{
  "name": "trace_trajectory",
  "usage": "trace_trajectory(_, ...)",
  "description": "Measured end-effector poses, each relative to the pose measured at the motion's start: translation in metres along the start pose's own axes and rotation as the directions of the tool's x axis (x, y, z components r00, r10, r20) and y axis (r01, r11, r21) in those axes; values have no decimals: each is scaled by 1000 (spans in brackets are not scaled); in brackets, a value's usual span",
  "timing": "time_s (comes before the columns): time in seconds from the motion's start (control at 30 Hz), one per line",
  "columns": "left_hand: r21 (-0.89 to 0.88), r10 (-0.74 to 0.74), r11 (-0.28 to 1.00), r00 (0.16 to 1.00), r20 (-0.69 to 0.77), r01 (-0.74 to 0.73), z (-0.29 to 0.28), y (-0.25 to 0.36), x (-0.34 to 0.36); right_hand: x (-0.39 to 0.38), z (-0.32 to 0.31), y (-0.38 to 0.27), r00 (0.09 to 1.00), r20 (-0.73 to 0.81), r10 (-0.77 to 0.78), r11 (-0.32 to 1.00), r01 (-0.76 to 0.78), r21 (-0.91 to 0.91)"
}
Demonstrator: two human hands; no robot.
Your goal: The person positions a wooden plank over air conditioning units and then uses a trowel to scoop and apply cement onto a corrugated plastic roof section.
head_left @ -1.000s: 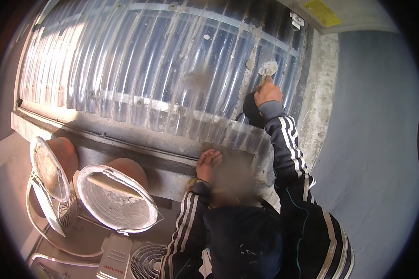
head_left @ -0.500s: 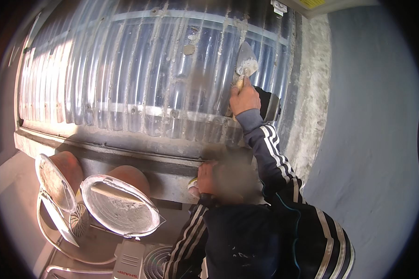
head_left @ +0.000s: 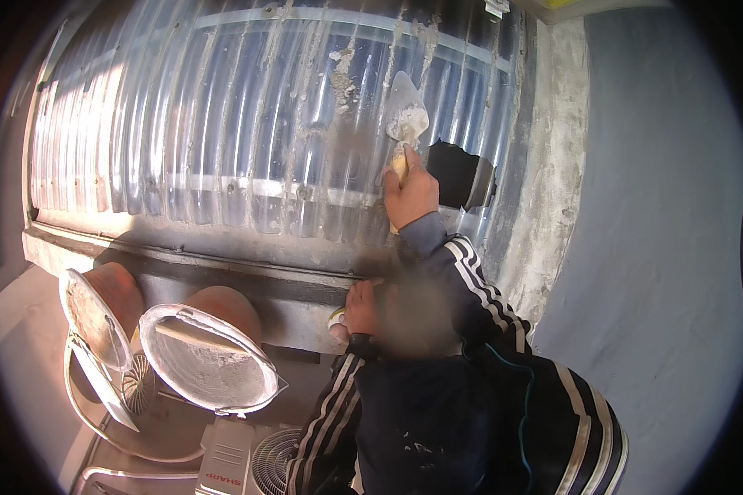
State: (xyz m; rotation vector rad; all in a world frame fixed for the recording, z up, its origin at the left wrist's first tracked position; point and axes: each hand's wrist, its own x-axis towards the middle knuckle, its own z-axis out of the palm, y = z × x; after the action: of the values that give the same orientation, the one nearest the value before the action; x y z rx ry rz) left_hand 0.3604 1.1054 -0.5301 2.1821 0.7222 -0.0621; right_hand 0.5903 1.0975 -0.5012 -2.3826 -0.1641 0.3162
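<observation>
My right hand (head_left: pixel 413 194) grips the wooden handle of a pointing trowel (head_left: pixel 405 111), whose mortar-smeared blade lies over the clear corrugated sheet (head_left: pixel 223 99). Just right of that hand is a dark, ragged hole (head_left: pixel 458 173) in the sheet. Mortar crumbs (head_left: pixel 343 82) sit on the ridges left of the blade. Lower down, my left hand (head_left: pixel 359 309) is closed at the concrete ledge (head_left: pixel 297 305), with a small pale yellow-and-white object at its fingers that I cannot make out. A blurred patch hides part of that area.
Two orange buckets with greyish residue, one (head_left: pixel 99 322) and another (head_left: pixel 206 355) with a stick across it, stand left below the ledge. Beneath them are an air-conditioner unit (head_left: pixel 231 454) and a hose (head_left: pixel 99 433). A grey wall (head_left: pixel 660 247) and concrete strip (head_left: pixel 553 165) border the right side.
My right hand and trowel have moved left, showing more of the hole beside them. My left hand has gone from raised, curled fingers to a lower grip at the ledge.
</observation>
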Motion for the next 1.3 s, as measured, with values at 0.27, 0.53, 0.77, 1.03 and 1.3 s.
trace_trajectory(0.27,-27,-7,1000,1000,-21,6,2,4,2,0,-4,35,971,-26,239,957,-240,-161)
trace_trajectory(0.53,-31,-20,999,1000,-1,20,-1,6,3,-12,-4,21,989,-131,60,982,-35,184)
trace_trajectory(0.77,-25,-60,998,998,35,61,3,9,1,30,-60,118,894,-350,281,957,-288,34)
trace_trajectory(1.03,-45,-59,997,998,23,60,-6,8,5,55,-88,131,933,-320,166,943,-245,-225)
trace_trajectory(1.3,-87,-86,992,994,74,92,-6,18,4,97,-91,120,935,-271,230,907,-307,-290)
